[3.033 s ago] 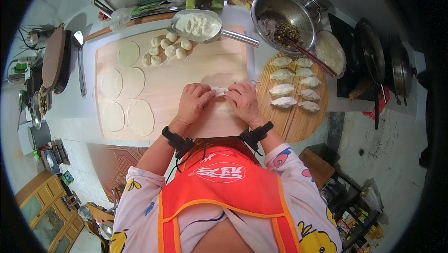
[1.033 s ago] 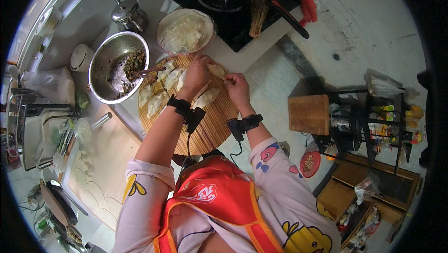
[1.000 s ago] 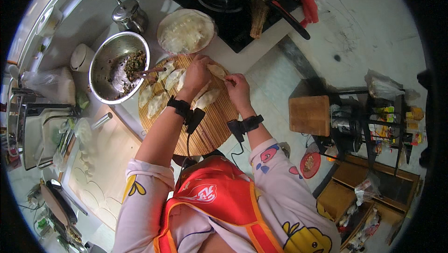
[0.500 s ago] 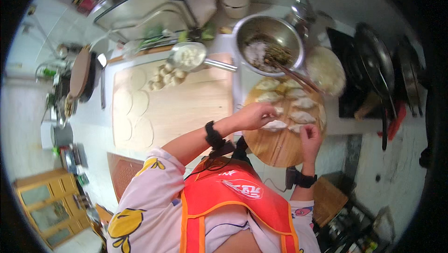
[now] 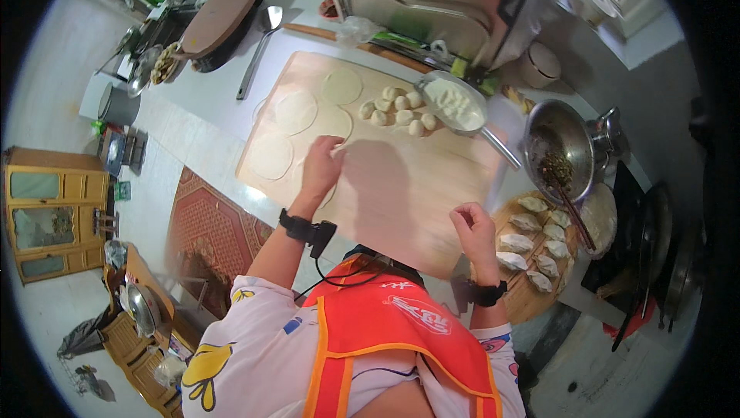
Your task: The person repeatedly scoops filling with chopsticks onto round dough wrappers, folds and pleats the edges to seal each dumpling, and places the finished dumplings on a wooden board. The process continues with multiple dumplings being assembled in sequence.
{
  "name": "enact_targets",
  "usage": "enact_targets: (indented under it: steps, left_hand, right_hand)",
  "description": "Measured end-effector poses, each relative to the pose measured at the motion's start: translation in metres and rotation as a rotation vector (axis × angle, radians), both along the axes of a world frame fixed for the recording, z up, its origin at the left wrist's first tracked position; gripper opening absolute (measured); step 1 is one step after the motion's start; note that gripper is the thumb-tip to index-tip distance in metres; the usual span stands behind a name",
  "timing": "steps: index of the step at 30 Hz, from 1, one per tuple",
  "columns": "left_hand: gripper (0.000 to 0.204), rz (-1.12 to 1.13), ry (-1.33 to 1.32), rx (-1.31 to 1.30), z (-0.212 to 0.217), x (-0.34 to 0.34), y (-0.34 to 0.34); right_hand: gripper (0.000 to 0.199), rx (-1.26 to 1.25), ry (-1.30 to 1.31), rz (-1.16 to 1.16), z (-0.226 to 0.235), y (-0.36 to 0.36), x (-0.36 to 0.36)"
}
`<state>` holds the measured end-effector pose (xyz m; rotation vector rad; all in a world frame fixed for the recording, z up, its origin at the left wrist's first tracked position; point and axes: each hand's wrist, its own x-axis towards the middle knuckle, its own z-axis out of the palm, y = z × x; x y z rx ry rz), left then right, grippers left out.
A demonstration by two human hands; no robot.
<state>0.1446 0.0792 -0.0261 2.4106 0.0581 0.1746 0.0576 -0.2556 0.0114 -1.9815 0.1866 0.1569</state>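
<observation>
Head view looks down on a wooden board (image 5: 401, 194) lying on the surface (image 5: 216, 121). On the board, the left hand (image 5: 322, 165) reaches out toward the flat dough rounds (image 5: 297, 112), its fingers closed on the edge of one thin round just at its fingertips, at about 1 o'clock from the hand. More rounds lie close by at 11 and 12 o'clock from this hand, and one sits at 9 o'clock, just beside it. Small dough balls (image 5: 397, 107) cluster at 1 o'clock, near but apart from the hand. A metal ladle of flour (image 5: 453, 102) rests just beyond the balls.

The right hand (image 5: 472, 229) hovers over the board's right edge with fingers loosely curled and nothing in its grip, well apart from the dough rounds, which lie at 10 o'clock from it. At 3 o'clock from this hand, a round wooden tray (image 5: 532, 294) carries folded dumplings (image 5: 532, 225). A steel bowl of filling (image 5: 563, 152) stands at 1 o'clock from it, with chopsticks (image 5: 574, 214) leaning out toward the tray.
</observation>
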Motion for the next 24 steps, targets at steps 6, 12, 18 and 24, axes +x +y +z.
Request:
enact_targets:
  steps: [6,12,18,24]
  left_hand:
    - [0.031,0.112,0.148,0.158,-0.005,-0.025,0.066]
    - [0.02,-0.036,0.328,0.217,0.003,-0.014,0.069]
    - [0.011,-0.746,-0.067,0.097,0.009,-0.013,0.007]
    - [0.015,-0.829,0.026,-0.147,0.006,-0.015,-0.093]
  right_hand:
    - [0.016,-0.055,0.076,0.162,0.0,0.039,0.015]
    - [0.018,-0.122,0.08,0.316,-0.019,0.076,0.025]
    - [0.06,-0.09,-0.213,0.303,-0.039,0.087,0.018]
    - [0.057,0.008,0.062,0.2,-0.031,0.059,0.002]
